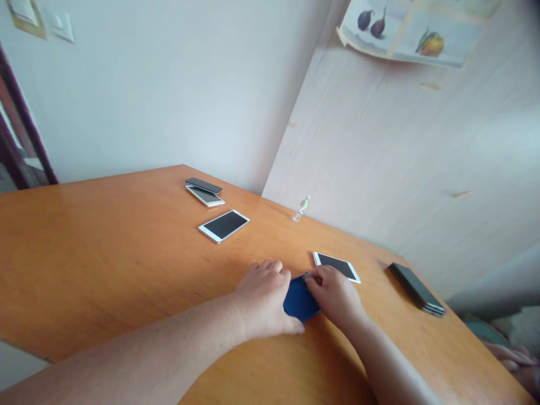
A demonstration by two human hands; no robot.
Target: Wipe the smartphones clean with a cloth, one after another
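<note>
My left hand (265,301) wraps round the left side of a blue phone case (300,301), thumb at its near edge and fingers at its far edge. At the case's upper right corner, my right hand (333,292) is closed, fingers pinched over the edge. A small pale bit shows by those fingertips; I cannot make out what it is. Just beyond my right hand lies a white phone (336,265), dark screen up, partly covered by the hand. Another white phone (225,225) rests screen up farther left.
At the table's far side, a dark flat case (203,185) leans over a white phone (206,196). A small clear spray bottle (301,208) stands near the wall. Several dark phones (417,288) are stacked at the right edge of the wooden table (105,242). Someone's hand (512,355) shows at far right.
</note>
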